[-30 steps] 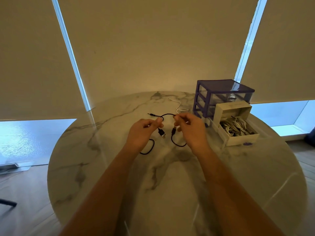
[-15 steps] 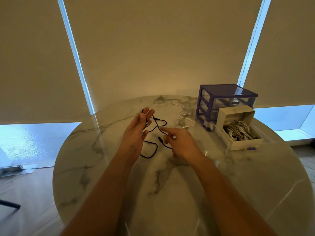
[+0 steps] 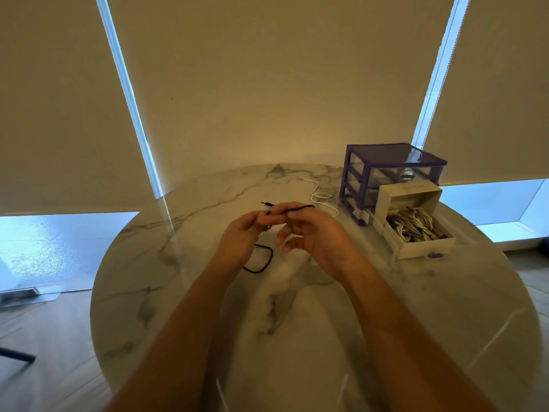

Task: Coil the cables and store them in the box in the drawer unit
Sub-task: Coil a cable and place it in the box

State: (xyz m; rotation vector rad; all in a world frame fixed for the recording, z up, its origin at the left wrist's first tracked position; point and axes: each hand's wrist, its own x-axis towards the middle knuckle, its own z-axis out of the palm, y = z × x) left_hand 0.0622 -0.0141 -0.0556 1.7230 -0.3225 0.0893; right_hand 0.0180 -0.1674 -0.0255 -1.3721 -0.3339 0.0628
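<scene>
White cables [image 3: 414, 226] already fill the box [image 3: 427, 248]; left hand [image 3: 240, 233] and right hand [image 3: 315, 233] pinch the black cable [image 3: 261, 260], barely coiled. A white cable [image 3: 319, 197] waits on the counter [image 3: 297, 322].

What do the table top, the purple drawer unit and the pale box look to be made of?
Table top: probably polished marble or a lookalike, white with grey veins and glossy reflections. Drawer unit: plastic, with a purple frame and see-through walls. Box: seemingly matte cardboard, off-white with thin flat walls.
</scene>
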